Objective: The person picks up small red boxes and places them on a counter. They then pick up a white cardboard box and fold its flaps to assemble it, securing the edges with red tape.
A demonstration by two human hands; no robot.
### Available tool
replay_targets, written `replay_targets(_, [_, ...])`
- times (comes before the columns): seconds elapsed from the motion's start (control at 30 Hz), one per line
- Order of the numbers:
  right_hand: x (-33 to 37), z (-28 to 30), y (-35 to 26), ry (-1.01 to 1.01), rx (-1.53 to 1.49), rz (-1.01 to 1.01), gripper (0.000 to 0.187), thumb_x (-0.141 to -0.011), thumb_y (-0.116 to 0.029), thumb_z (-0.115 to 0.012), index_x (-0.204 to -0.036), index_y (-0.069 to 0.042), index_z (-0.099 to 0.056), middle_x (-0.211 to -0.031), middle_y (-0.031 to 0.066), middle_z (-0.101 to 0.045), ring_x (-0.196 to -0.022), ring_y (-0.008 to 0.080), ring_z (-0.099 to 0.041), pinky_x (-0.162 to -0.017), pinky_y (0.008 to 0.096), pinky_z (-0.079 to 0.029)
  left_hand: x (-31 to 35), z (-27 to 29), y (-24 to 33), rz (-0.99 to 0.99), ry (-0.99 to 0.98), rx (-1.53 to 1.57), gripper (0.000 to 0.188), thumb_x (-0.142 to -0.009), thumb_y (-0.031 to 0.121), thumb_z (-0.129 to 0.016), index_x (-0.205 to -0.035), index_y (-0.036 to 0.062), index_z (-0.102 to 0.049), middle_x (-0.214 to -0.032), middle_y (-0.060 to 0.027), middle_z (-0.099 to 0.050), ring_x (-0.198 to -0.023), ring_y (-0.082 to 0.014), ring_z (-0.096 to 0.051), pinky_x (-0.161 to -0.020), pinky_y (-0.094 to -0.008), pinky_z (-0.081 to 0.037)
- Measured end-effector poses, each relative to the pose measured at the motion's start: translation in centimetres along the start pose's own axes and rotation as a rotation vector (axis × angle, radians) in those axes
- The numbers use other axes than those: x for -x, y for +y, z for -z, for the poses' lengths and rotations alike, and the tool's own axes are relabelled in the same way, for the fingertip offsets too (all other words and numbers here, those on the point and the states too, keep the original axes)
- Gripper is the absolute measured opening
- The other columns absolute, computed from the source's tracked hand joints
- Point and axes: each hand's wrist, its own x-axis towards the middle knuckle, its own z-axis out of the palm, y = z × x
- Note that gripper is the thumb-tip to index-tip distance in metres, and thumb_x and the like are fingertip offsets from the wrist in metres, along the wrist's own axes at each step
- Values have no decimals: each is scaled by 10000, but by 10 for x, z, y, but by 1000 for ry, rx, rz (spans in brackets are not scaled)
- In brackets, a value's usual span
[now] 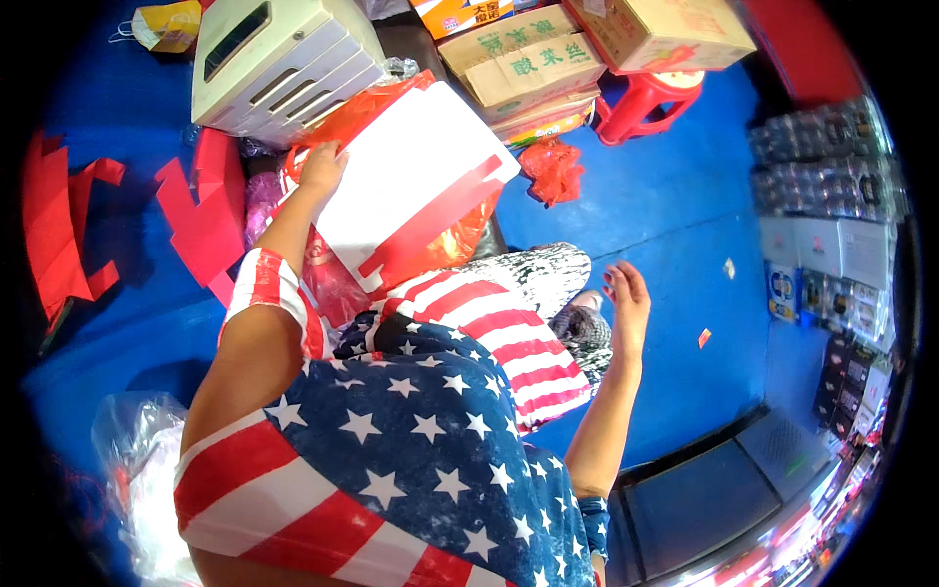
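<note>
My left hand (324,168) grips the left edge of a large white sheet (406,157), its fingers curled at the rim. A red band (435,215) runs slantwise along the sheet's lower right side. Under and around the sheet lie crumpled red plastic bags (331,279), partly hidden by it. My right hand (628,293) hangs in the air to the right of my knees, apart from the sheet. Its fingers are loosely bent and spread, with nothing in them.
A beige drawer cabinet (293,68) stands beyond my left hand. Cardboard boxes (533,68) are stacked at the back, beside a red stool (650,106). Red folded paper pieces (64,230) lie at left on the blue floor (675,284). Packaged goods (827,186) line the right.
</note>
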Motion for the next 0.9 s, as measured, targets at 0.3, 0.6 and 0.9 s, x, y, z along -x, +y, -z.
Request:
replay_targets(0.3, [95, -52, 37, 8, 17, 41, 329, -1019, -140, -581, -1306, 22, -572, -1154, 102, -695, -1043, 165, -651, -880, 277, -502, 5, 58, 33, -430, 347, 67, 237, -1014, 224, -517, -1093, 25, -618, -998, -244, -679, -930, -445, -656, -811, -534, -505])
replay_targets(0.6, [109, -74, -44, 352, -14, 310, 1022, -901, -372, -758, -1578, 22, -103, -1579, 286, -295, -1437, 384, -368, -1070, 421, -454, 71, 130, 247, -924, 284, 614, 263, -1025, 170, -500, -1133, -32, -628, -1013, -272, -683, -931, -453, -654, -769, -454, -523])
replay_targets(0.9, [143, -2, -68, 926, 111, 395, 1100, -863, -387, -768, -1565, 61, -48, -1609, 298, -152, -1467, 418, -292, -1177, 432, -319, 169, 90, 351, -1025, -24, 887, 334, -1054, 249, -514, -1070, -65, -628, -860, -192, -677, -787, -251, -634, -763, -368, -498])
